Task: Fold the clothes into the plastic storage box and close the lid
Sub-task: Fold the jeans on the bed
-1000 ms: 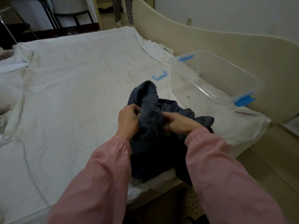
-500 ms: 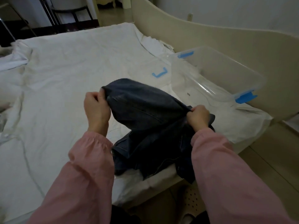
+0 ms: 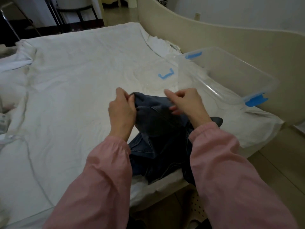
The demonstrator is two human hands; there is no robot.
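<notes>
The dark denim garment lies bunched at the near edge of the bed, its top hem lifted between my hands. The left hand pinches one end and the right hand curls on the other, close together. I judge the folding is barely begun. Next it needs spreading flat, folding, then carrying to the open storage box at the bed's right edge.

Left hand and right hand pinch dark denim garment over white bed
</notes>
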